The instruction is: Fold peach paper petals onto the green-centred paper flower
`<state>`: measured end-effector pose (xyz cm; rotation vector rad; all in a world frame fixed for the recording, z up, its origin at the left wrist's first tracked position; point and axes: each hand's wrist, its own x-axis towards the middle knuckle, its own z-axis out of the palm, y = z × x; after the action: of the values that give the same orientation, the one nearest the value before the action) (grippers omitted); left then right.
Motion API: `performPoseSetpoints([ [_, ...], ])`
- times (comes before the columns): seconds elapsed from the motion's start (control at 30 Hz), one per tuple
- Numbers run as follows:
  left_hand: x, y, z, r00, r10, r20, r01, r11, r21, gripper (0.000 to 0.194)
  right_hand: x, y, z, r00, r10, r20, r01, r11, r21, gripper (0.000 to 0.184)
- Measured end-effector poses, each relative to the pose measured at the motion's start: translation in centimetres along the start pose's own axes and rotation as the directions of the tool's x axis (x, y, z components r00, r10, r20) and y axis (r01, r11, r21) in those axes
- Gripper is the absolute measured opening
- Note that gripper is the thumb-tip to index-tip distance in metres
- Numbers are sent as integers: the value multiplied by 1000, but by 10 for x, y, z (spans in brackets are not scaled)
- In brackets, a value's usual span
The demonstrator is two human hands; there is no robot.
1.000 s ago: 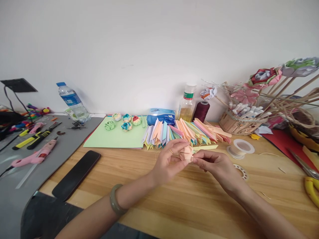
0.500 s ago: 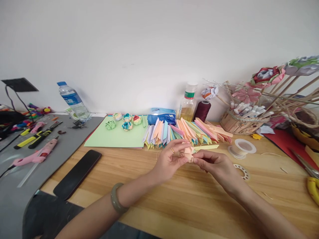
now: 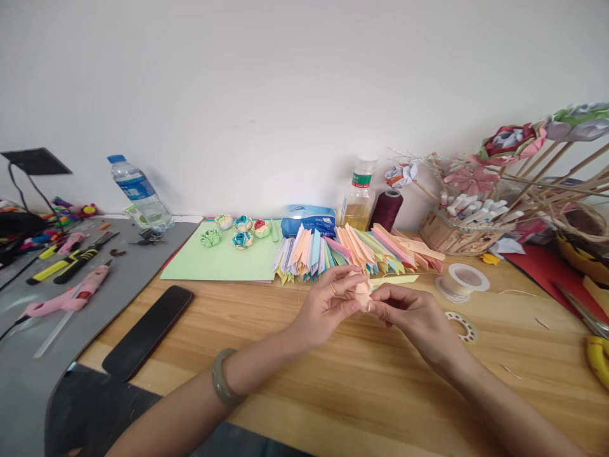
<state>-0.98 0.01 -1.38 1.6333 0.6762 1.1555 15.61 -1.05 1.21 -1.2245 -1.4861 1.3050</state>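
Between the fingertips of both hands is a small peach-coloured folded paper piece (image 3: pixel 362 293), partly covered by the fingers. My left hand (image 3: pixel 328 304) pinches it from the left, with a ring on one finger and a bangle on the wrist. From the right, my right hand (image 3: pixel 413 312) grips its edge with thumb and forefinger. Just behind the hands lie bundles of folded paper strips (image 3: pixel 309 254) in several colours. A spool of pale thread (image 3: pixel 460 283) and a white ring with holes (image 3: pixel 461 327) rest to the right of my right hand.
Several paper flowers (image 3: pixel 242 240) sit on a green paper sheet (image 3: pixel 190 263). A phone (image 3: pixel 148 333), a pink glue gun (image 3: pixel 71 295) and a water bottle (image 3: pixel 140 193) are at left. At right are a wooden basket (image 3: pixel 442 235), scissors (image 3: pixel 578 308) and a maroon thread cone (image 3: pixel 386 211).
The peach paper piece has turned slightly between the fingertips. Both hands stay almost in the same place, still gripping it.
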Motion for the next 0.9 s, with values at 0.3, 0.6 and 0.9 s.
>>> performPoseSetpoints([
  [0.3,0,-1,1,1000,-2,-6,1,1000,-14,35,-1,-2,2,1000,-4,0,4,1000,-17,26],
  [0.6,0,0,0,1000,-11,-5,11,1000,-19,37,0,4,1,999,-52,-3,51,998,-20,23],
  [0.9,1,-1,-2,1000,-10,-17,10,1000,-20,38,-2,-2,0,995,-85,51,90,991,-99,20],
])
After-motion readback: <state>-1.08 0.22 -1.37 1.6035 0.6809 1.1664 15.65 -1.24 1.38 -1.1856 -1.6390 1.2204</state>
